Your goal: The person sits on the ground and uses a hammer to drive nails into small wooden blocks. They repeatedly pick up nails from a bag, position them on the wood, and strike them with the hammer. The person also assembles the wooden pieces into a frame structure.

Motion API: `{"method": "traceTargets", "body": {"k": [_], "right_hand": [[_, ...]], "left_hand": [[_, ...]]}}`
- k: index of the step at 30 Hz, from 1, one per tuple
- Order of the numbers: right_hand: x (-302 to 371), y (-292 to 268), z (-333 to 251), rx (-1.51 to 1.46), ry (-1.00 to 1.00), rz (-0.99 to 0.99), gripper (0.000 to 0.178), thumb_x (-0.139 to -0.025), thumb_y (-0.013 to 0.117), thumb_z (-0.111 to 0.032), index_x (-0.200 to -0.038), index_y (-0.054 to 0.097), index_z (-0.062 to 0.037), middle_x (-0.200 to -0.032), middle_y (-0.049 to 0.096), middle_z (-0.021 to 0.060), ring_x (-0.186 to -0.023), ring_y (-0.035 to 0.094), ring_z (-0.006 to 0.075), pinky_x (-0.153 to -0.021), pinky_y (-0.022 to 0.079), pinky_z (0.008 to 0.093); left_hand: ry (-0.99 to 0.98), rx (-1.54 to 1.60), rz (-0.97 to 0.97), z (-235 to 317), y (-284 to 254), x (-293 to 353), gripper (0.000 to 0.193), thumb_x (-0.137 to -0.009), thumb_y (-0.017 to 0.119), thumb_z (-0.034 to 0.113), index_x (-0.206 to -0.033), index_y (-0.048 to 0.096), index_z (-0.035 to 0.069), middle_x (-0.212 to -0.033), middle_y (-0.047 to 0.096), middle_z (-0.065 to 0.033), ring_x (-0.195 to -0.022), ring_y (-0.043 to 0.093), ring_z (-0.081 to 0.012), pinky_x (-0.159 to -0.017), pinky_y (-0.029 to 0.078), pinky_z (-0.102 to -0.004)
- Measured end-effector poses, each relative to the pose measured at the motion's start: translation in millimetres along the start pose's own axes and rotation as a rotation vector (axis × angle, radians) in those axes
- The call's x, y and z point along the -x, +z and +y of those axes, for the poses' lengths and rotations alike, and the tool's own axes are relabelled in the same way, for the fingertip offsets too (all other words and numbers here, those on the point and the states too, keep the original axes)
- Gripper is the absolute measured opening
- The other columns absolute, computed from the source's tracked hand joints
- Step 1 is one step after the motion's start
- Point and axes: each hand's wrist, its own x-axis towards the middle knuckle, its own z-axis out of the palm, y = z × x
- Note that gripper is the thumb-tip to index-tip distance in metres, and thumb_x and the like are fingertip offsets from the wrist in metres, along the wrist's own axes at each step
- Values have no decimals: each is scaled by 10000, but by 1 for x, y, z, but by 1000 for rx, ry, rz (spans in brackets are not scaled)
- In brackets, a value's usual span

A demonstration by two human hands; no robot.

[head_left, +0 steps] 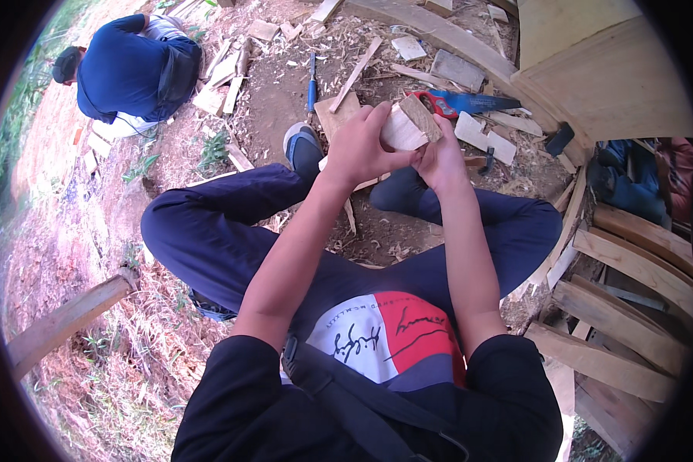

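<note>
A short, pale wooden block is held up between my two hands, above my crossed legs. My left hand wraps round its left side with the thumb along the lower edge. On the other side, my right hand has its fingers closed on the block's right end. A flat board lies on the ground just beyond my left hand. Right behind the block rests a handsaw with a red handle and a blue blade. Farther left is a chisel with a blue handle.
Wood shavings and offcuts litter the dirt. A black tool head lies at the right, near a large wooden panel. Curved planks are stacked at my right. A person in blue sits far left; another person's clothing shows at right.
</note>
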Motion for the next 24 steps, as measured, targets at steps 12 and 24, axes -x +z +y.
{"method": "traceTargets", "body": {"k": [12,24], "right_hand": [[150,20,-37,1298,-864,-522,941,-660,861,-375,-1359,367,16,-1254,473,175,-1132,502,297,-963,408,393],[180,-16,57,1148,-649,-664,833,-567,857,-375,-1207,451,-30,-1073,528,187,-955,560,358,-851,450,445]], "left_hand": [[-15,134,-500,90,-122,43,845,-548,816,445,-1177,566,-61,-896,657,-212,-788,666,-375,-731,517,-391],[-28,57,-495,100,-72,149,577,-587,748,454,-915,530,33,-725,597,-108,-572,638,-301,-501,513,-387]]}}
